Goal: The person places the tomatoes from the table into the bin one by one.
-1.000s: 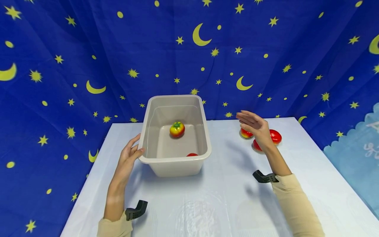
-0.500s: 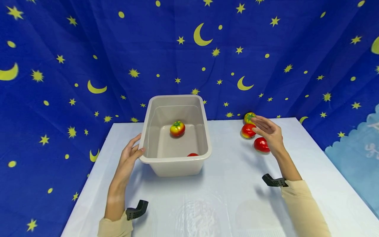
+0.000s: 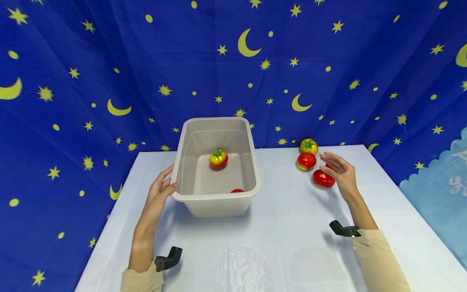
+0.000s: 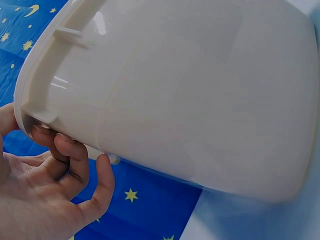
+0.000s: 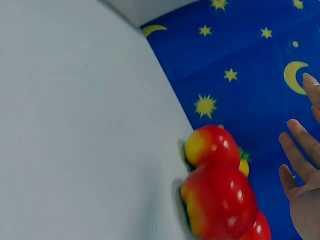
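My left hand (image 3: pixel 157 198) grips the near left corner of a light grey plastic tub (image 3: pixel 215 197), thumb over the rim. In the left wrist view its curled fingers (image 4: pixel 77 162) lie under that rim. Inside the tub sits a red and yellow tomato (image 3: pixel 218 159) with a green top; the near wall mostly hides a red tomato (image 3: pixel 237 190). My right hand (image 3: pixel 343 174), fingers fairly straight and holding nothing, hovers beside several glossy tomatoes. Among them are a yellow-green one (image 3: pixel 309 146), a red one (image 3: pixel 306 161) and a nearer red one (image 3: pixel 323 179); another is mostly behind the hand.
The tub stands on a table with a white cover (image 3: pixel 270 243). A blue cloth (image 3: pixel 204 61) with yellow moons and stars hangs behind and at the sides. A light blue panel (image 3: pixel 438 186) is at the right. Each wrist bears a black mount (image 3: pixel 168 259).
My right hand has drawn back to the right and nearer, uncovering the yellow-green tomato and the red ones. The left hand and the tub have stayed in place.
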Tool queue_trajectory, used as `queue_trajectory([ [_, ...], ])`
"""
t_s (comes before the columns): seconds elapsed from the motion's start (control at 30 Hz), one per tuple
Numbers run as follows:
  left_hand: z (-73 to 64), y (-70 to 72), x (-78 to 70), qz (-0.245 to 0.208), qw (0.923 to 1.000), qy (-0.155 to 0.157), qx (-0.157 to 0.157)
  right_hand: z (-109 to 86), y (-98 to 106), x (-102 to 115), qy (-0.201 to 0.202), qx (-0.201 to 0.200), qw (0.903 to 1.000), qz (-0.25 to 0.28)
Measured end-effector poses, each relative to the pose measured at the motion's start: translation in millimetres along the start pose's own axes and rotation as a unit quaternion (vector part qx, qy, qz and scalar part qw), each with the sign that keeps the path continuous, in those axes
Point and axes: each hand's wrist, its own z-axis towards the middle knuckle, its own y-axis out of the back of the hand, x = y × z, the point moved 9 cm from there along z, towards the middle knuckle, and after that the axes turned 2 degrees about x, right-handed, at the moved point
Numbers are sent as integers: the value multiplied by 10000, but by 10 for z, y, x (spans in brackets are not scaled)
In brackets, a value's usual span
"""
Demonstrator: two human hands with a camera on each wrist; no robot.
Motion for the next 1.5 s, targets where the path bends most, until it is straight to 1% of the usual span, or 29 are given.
queue_trajectory([
  [0.17, -12, 4, 10, 32, 10000, -10, -14, -48, 95, -139, -204, -22, 9998, -39],
  [0.27, -34, 7, 26, 72, 10000, 36, -29, -66, 142, -244, -343, 22, 9993, -154],
  [0.33, -46, 12, 33, 70, 9999, 63, -53, -66, 165, -304, -413, 66, 9983, -395],
  [0.4, -52, 16, 33, 47, 9999, 83, -78, -58, 182, -340, -447, 110, 9959, -781],
  [0.47, -48, 18, 26, 27, 9999, 83, -94, -52, 201, -363, -488, 118, 9912, -1228],
  [0.57, -36, 15, 16, 30, 9999, 67, -84, -57, 229, -377, -503, 127, 9782, -2011],
  [0.67, -27, 14, 14, 39, 9999, 59, -81, -67, 236, -371, -412, 159, 9669, -2514],
  [0.83, -20, 11, 13, 11, 10000, 20, -63, -65, 211, -355, -220, 236, 9559, -2918],
  [1.07, -20, 15, 3, 16, 10000, -49, -43, -72, 155, -393, -414, 494, 9423, -3285],
  [1.17, -19, 15, 5, 53, 10000, -39, -14, -78, 146, -414, -385, 522, 9342, -3508],
  [1.37, -11, 1, 5, 65, 10000, -26, 58, -91, 154, -449, -200, 468, 9295, -3653],
  [1.5, -5, 2, 10, 34, 10000, -32, 55, -83, 154, -442, -6, 477, 9236, -3803],
])
